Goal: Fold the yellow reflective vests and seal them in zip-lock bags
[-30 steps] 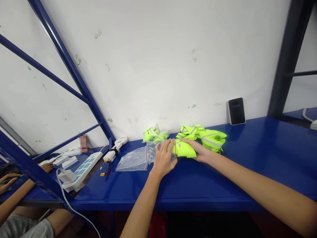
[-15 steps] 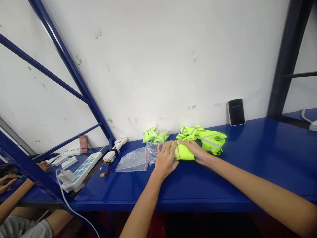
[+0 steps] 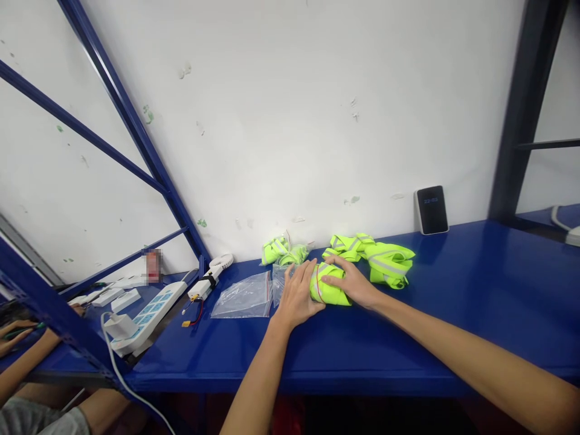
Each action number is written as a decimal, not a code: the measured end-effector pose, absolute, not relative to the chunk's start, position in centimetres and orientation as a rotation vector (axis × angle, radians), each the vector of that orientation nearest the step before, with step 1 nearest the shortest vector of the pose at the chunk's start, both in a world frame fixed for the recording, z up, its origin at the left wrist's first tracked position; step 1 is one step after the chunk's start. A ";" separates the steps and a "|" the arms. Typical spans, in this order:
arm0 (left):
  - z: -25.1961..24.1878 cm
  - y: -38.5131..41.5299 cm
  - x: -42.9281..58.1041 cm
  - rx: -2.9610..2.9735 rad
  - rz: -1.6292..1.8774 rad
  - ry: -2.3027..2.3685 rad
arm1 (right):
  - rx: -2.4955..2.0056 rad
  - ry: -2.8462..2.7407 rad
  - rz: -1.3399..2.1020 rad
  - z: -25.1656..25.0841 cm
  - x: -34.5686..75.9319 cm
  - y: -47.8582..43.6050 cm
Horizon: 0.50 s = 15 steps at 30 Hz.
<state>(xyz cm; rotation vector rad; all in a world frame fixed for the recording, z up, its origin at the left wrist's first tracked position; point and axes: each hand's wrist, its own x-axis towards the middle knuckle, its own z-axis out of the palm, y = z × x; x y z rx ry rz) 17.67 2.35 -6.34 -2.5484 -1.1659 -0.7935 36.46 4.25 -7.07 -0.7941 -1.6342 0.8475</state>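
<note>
A folded neon-yellow reflective vest (image 3: 333, 293) lies partway inside a clear zip bag (image 3: 278, 284), whose red-edged mouth crosses the cloth. My left hand (image 3: 299, 293) is closed round the bag and the vest's left end. From the other side, my right hand (image 3: 356, 281) grips the vest, thumb on top and fingers behind it. Part of the bag is hidden under my left hand. Just behind my right hand lies a loose heap of yellow reflective cloth (image 3: 385, 263). Further back, a bagged yellow vest (image 3: 283, 249) rests by the wall.
A flat clear zip bag (image 3: 242, 295) lies left of my hands. Beyond it are a small white fan (image 3: 221, 261) with wires and a power strip (image 3: 147, 320). A black-faced clock (image 3: 431, 209) leans at the wall. A co-worker's arm (image 3: 34, 356) shows left, past the blue post (image 3: 67, 308).
The vest has shifted slightly left and toward me, deeper into the bag. My right hand has moved left, and its thumb now lies over the cloth.
</note>
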 end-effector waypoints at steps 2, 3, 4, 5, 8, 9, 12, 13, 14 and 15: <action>-6.5 2.3 17.6 -2.582 -0.785 -1.154 | -0.736 -1.642 1.062 -7.0 36.7 4.1; -6.6 2.3 17.6 -2.599 -0.782 -1.149 | -0.709 -1.652 1.151 -7.0 36.9 4.1; -6.6 2.3 17.6 -2.614 -0.783 -1.147 | -0.688 -1.664 1.207 -6.9 37.0 4.0; -6.7 2.3 17.6 -2.626 -0.786 -1.148 | -0.676 -1.680 1.229 -6.8 37.2 4.0; -6.9 2.4 17.7 -2.637 -0.799 -1.162 | -0.674 -1.746 1.169 -6.7 37.5 4.1; -6.9 2.4 17.7 -2.632 -0.805 -1.168 | -0.681 -1.770 1.127 -6.6 37.6 4.1; -7.1 2.6 17.7 -2.595 -0.834 -1.188 | -0.741 -1.826 0.965 -6.4 37.5 4.1; -7.1 2.6 17.7 -2.582 -0.841 -1.190 | -0.759 -1.836 0.905 -6.4 37.4 4.1; -7.1 2.7 17.8 -2.577 -0.839 -1.185 | -0.771 -1.844 0.848 -6.4 37.2 3.9; -7.2 2.7 17.9 -2.576 -0.831 -1.175 | -0.778 -1.849 0.796 -6.4 37.0 3.8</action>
